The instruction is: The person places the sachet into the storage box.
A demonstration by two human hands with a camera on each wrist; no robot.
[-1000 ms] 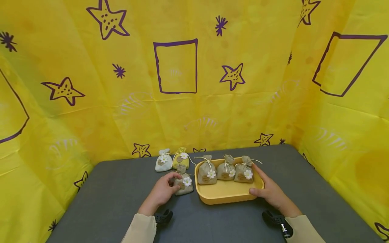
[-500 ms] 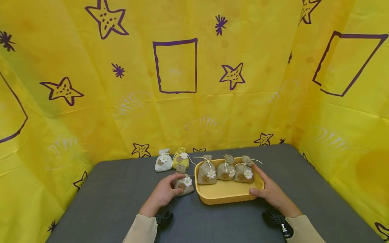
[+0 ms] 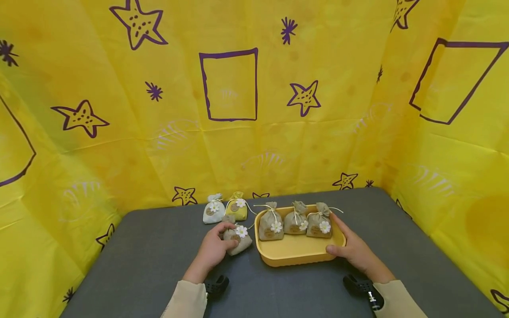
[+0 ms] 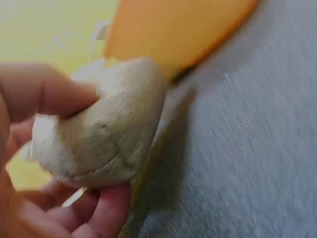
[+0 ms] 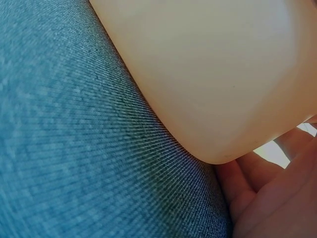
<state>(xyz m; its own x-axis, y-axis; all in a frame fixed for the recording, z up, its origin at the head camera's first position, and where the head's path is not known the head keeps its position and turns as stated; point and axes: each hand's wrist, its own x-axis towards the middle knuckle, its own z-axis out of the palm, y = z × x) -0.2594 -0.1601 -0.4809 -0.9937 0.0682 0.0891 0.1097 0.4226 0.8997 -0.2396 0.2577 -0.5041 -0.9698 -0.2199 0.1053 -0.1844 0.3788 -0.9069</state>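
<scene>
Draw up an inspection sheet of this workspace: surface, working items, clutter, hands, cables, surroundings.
Surface: dark grey tabletop
Job's things: three beige drawstring pouches in a yellow tray; a fourth beige pouch, tilted, left of it
Clutter: white pouch and yellow pouch toward the back
Hands: left hand grips the fourth beige pouch; right hand holds the yellow tray's right end
Cables: nothing seen
Surroundings: yellow backdrop with purple-outlined starfish

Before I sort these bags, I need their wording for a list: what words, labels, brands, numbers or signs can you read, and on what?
Nothing can be read in any view.
Beige bag in the left hand: brown label, too small to read.
Three beige bags in the tray: faint marks on labels, too small to read.
White bag and yellow bag: labels too small to read.
Backdrop: star drawings, no words seen.
</scene>
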